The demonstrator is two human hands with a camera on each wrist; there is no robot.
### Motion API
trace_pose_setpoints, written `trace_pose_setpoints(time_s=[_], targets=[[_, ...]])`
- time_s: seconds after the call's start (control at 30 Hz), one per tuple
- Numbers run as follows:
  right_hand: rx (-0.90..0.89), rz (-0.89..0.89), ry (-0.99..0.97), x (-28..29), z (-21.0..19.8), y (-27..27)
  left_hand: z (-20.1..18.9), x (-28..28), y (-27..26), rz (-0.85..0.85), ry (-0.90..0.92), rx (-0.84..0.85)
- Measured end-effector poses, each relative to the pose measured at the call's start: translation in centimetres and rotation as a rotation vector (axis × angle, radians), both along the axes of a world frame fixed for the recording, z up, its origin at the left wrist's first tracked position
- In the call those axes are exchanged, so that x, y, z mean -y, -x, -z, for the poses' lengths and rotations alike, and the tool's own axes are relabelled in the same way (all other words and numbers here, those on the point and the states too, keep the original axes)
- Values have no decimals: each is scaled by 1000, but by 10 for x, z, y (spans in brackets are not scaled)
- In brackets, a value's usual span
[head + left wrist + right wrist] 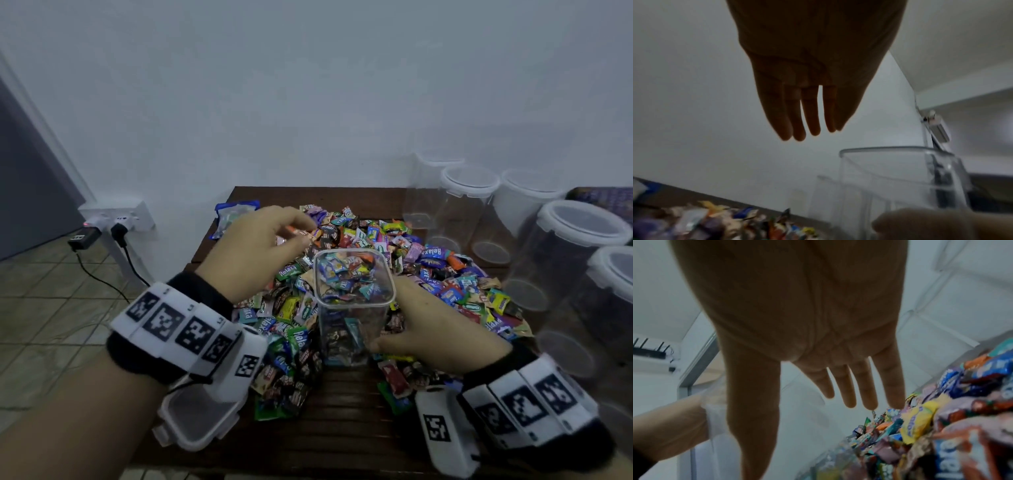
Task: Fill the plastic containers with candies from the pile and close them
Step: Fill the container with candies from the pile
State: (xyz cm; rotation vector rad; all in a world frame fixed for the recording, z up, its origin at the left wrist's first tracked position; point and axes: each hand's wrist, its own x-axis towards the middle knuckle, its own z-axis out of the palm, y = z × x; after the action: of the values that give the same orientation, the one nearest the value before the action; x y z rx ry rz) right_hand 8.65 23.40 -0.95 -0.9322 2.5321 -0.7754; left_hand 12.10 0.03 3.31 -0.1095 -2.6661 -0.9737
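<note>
Candy filling under way. Clear square plastic container [352, 308] upright at frame centre, ringed by the pile of bright wrapped candies [445, 274] on the dark slatted wooden worktop [342, 428]; wrappers showing through its walls nearly to the rim, lid off.

Left hand [253, 246] above the pile, left of the container's mouth; grip apart, fingers straight in the wrist view, nothing seen held. Right hand [435, 329] flat against the container's right wall, thumb on the front wall; grip apart too, steadying rather than clasping.

Clear clip-on lid [191, 425] lying at lower left, partly under the left wrist. Row of lidded clear tubs [582, 226] along the right edge, apparently empty.

Judgement: last handfuls wanted. Best taken small, dropped straight down the mouth, right hand bracing so nothing tips. Worth levelling below the rim before fetching the lid, or the clips may not seat.
</note>
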Motion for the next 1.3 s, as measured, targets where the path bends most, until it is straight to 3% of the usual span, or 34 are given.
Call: trace_pose_setpoints(time_s=[0.1, 0.23, 0.37, 0.67, 0.93, 1.3], targets=[[-96, -25, -254, -7, 4, 8, 4, 14, -3, 48, 329, 255], [-158, -42, -506, -10, 8, 14, 24, 15, -11, 250, 718, 622], [-148, -68, -642, -15, 6, 15, 52, 9, -21, 344, 925, 766], [-145, -111, -781, -5, 21, 17, 75, -9, -30, 277, 953, 837], [-207, -106, -763, 1, 29, 22, 74, -11, -14, 205, 891, 792], [-253, -98, -687, 6, 33, 35, 72, -6, 5, 220, 1020, 723]])
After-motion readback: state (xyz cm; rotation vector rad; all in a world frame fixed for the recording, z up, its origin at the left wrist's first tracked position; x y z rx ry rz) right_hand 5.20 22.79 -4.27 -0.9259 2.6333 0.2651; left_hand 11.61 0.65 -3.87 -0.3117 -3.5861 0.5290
